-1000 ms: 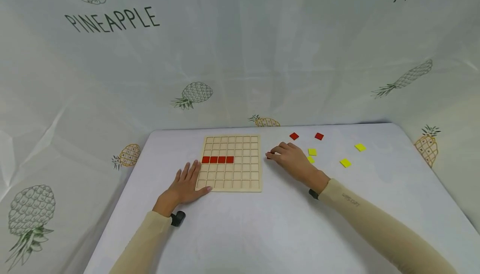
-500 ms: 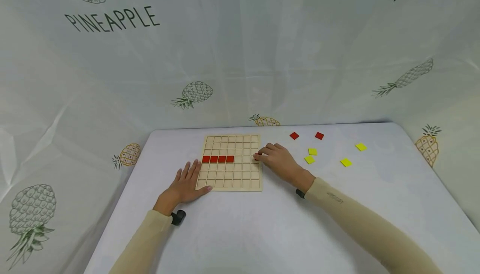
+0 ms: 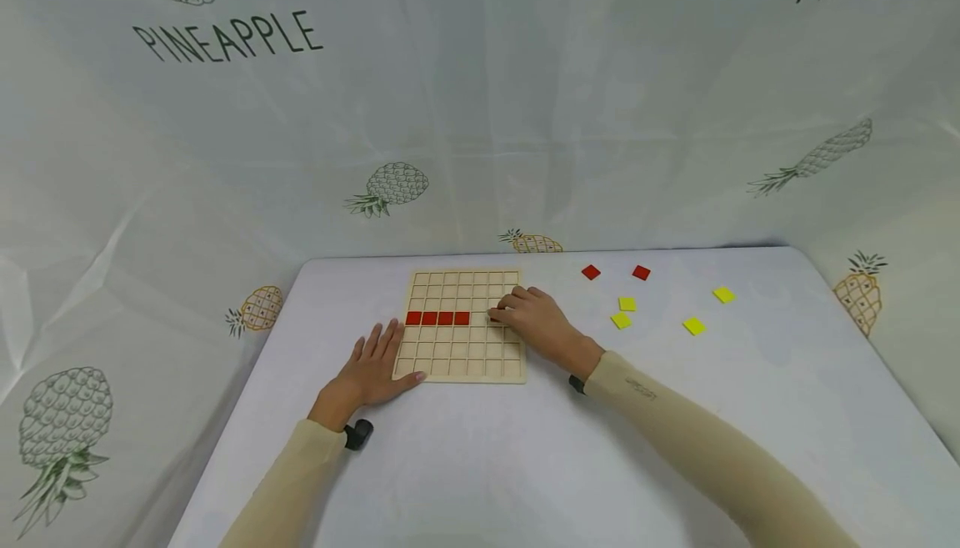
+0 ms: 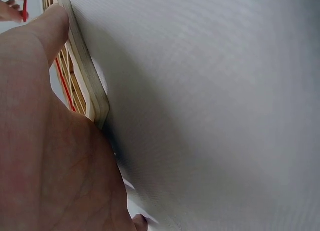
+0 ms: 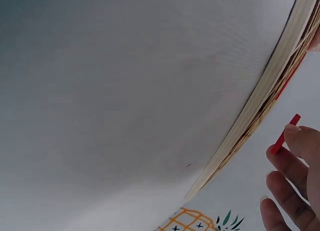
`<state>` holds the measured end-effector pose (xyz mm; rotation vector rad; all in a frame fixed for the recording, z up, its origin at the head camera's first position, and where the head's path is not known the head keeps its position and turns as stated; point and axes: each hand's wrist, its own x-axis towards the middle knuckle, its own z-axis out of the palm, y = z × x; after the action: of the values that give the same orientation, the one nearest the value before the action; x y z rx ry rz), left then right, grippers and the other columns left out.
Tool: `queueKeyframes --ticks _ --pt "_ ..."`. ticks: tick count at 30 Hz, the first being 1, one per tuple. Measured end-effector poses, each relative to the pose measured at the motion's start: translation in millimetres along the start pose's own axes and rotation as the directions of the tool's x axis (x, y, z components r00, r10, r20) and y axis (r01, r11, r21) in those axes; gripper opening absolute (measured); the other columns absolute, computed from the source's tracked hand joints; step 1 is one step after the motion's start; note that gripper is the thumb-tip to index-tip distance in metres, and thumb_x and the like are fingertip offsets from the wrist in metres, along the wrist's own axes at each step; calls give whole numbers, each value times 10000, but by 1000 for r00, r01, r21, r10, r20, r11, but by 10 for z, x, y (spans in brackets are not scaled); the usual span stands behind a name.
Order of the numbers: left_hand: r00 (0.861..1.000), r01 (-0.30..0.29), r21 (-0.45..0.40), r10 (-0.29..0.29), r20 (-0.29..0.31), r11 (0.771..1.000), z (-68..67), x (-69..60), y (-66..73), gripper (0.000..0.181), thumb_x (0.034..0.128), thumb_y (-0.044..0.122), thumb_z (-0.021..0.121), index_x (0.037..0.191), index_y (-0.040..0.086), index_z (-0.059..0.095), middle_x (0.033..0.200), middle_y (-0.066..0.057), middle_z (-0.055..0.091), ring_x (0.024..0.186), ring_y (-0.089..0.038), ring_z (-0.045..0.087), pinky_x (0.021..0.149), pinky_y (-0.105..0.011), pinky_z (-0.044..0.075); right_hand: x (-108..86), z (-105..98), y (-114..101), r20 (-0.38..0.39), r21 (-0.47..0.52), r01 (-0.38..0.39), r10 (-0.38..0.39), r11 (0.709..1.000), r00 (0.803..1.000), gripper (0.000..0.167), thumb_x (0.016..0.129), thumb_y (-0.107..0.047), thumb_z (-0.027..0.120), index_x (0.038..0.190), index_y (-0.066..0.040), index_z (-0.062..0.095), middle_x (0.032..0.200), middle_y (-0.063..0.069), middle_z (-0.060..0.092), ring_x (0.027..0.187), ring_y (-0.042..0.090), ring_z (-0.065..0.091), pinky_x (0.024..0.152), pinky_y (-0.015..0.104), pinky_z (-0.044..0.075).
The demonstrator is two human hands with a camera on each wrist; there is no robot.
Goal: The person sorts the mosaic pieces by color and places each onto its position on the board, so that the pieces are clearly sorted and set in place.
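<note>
A square wooden grid board (image 3: 459, 356) lies on the table, with a row of red tiles (image 3: 446, 318) running from its left edge toward the middle. My left hand (image 3: 369, 371) rests spread at the board's lower left, fingers along the left edge and thumb at the front edge. Over the right part of the board, my right hand (image 3: 542, 324) pinches a red tile (image 5: 286, 134) between thumb and index finger, level with the red row. In the right wrist view the pinched tile is tilted and held above the board.
Two loose red tiles (image 3: 591, 272) lie on the table behind and right of the board. Several yellow tiles (image 3: 694, 326) are scattered to the right of my right hand. A white sheet with pineapple prints (image 3: 536, 243) hangs behind the table.
My right hand has moved left with the red tile, from the table beside the board to above the board's right part. My left hand has stayed put.
</note>
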<state>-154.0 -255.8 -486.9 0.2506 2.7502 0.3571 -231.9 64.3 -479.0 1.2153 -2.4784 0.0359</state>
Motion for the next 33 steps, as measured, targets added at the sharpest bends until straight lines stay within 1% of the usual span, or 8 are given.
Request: queueKeyframes --ticks 3,7,11,15,21,24,27,33 --pt "1000 -3 -19 3 3 1000 -44 -32 39 1060 1009 612 586 1659 -79 112 1749 -269 68 1610 -494 17 1279 -659 38 56 14 -21 9 8 -3 3 1000 1000 298 937 -139 812 1223 -224 804 1132 -17 776 1093 194 664 916 346 579" --pt "1000 1 -24 0 8 1000 -65 -36 57 1048 1011 590 596 1660 -76 113 1752 -264 63 1613 -487 11 1281 -658 31 129 37 -45 29 32 -8 7 999 1000 277 953 -126 792 1215 -213 804 1126 -6 776 1086 205 667 946 358 572" --pt "1000 5 14 -5 14 1000 -21 -9 31 1044 1024 615 549 1672 -52 75 1763 -240 30 1621 -466 -8 1289 -637 32 191 64 -67 50 43 -5 3 999 999 266 964 -98 776 1208 -201 804 1118 3 778 1078 211 671 973 372 571" --pt "1000 16 35 -16 19 999 -7 4 32 1035 1029 607 548 1675 -45 69 1764 -234 29 1622 -462 -5 1289 -638 39 241 84 -88 77 52 -7 3 999 997 290 956 -53 775 1207 -197 802 1118 0 782 1079 208 671 963 363 568" --pt "999 26 31 -27 22 999 -18 2 39 1033 1029 605 558 1676 -43 79 1765 -229 36 1624 -458 4 1291 -634 40 322 88 -114 121 49 -20 14 999 993 219 983 -104 761 1162 -220 811 1110 -15 784 1047 199 659 914 347 567" --pt "1000 12 26 -13 15 1000 6 7 8 1032 1035 623 531 1674 -46 75 1765 -232 24 1622 -461 -9 1291 -630 26 361 84 -126 155 66 -34 23 997 988 202 987 -149 764 1172 -214 813 1124 -12 784 1056 202 659 935 357 570" --pt "1000 6 16 -6 12 1000 9 10 -2 1035 1035 626 526 1675 -46 69 1765 -232 17 1622 -462 -15 1291 -628 19 389 86 -137 193 87 -48 30 995 981 223 984 -164 769 1200 -200 812 1146 -6 784 1083 206 662 961 365 569" --pt "1000 17 25 -18 20 1000 -22 11 21 1023 1039 590 553 1673 -52 70 1762 -242 28 1619 -473 4 1286 -643 38 422 114 -148 227 104 -69 44 992 973 222 976 -166 778 1194 -183 815 1157 8 783 1132 230 673 1013 408 564"
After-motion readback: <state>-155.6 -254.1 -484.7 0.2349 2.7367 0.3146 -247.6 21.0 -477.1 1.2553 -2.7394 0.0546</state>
